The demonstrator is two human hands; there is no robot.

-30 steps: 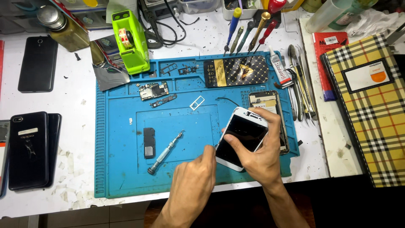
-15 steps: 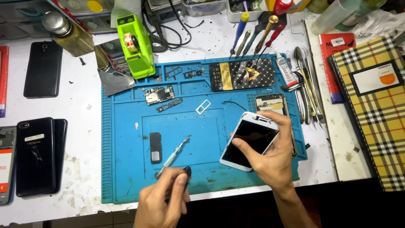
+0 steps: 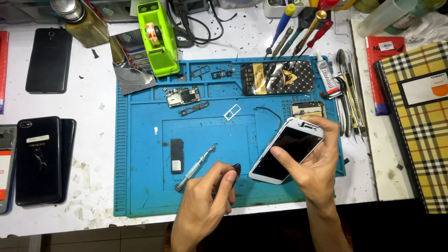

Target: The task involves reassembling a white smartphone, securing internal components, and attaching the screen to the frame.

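My right hand (image 3: 313, 170) holds a white smartphone (image 3: 287, 149) with a dark screen, tilted over the right side of the blue repair mat (image 3: 140, 186); the thumb rests on the glass and the fingers wrap its top edge. My left hand (image 3: 205, 203) is at the mat's front edge, fingers pinched on a small black pick (image 3: 236, 171). A slim metal screwdriver (image 3: 195, 167) lies just left of that hand. A small black part (image 3: 177, 156) lies further left.
On the mat lie a circuit board (image 3: 183, 96), a SIM tray (image 3: 232, 112), a phone frame (image 3: 308, 109) and a black-and-gold pack (image 3: 277, 77). A green tape dispenser (image 3: 158, 37), screwdrivers (image 3: 298, 28), tweezers (image 3: 350, 93), black phones (image 3: 39, 158) and a plaid notebook (image 3: 415, 121) surround it.
My left hand left the phone and drew back to the mat's front edge, closing on the small black pick. My right hand kept the phone and shifted it slightly.
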